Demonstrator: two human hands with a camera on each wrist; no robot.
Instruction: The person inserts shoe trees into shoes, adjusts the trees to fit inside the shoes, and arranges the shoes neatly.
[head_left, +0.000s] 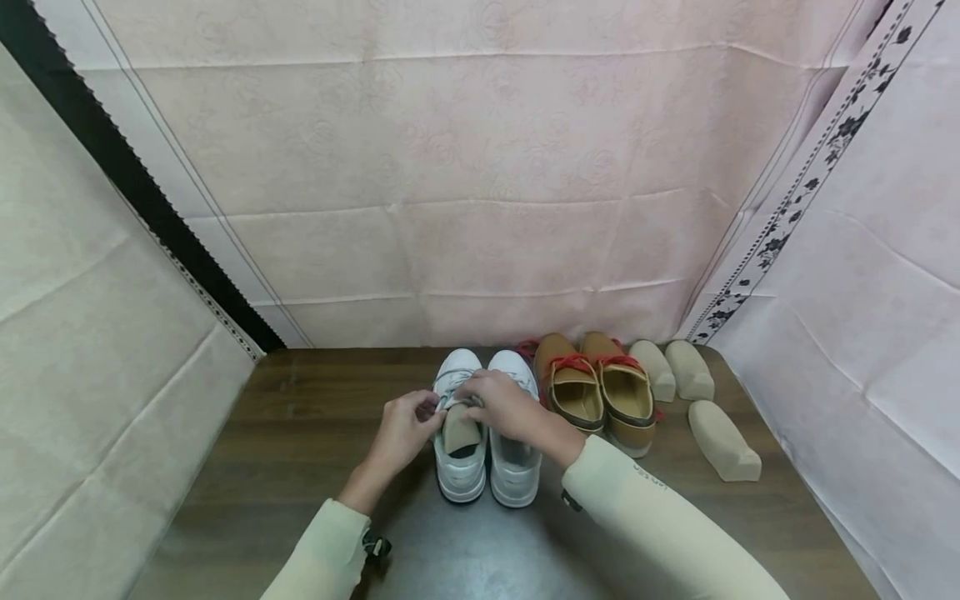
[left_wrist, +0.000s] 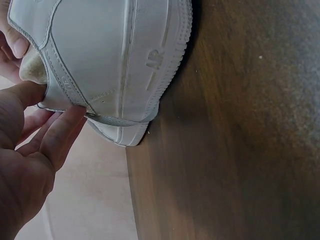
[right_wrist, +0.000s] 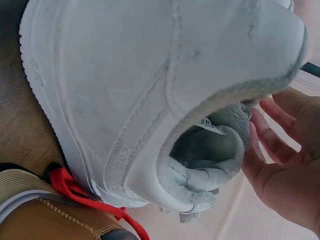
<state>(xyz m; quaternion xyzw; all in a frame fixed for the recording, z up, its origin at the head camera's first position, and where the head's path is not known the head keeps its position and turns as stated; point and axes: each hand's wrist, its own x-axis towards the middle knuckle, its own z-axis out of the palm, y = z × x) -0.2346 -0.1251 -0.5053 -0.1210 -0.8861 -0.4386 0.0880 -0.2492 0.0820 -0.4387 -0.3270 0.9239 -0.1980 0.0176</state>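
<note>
The left hand's [head_left: 411,427] grip pinched the edge of the left white shoe [head_left: 461,481], a beige block [head_left: 460,433] in its opening; the right hand's [head_left: 504,404] hold was unclear. Fitting the block seemed underway; next called for steadying the shoe.

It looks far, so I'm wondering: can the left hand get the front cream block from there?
Probably not easily: the left hand is at the left white shoe, and the right hand and brown shoes lie between it and the front cream block.
</note>
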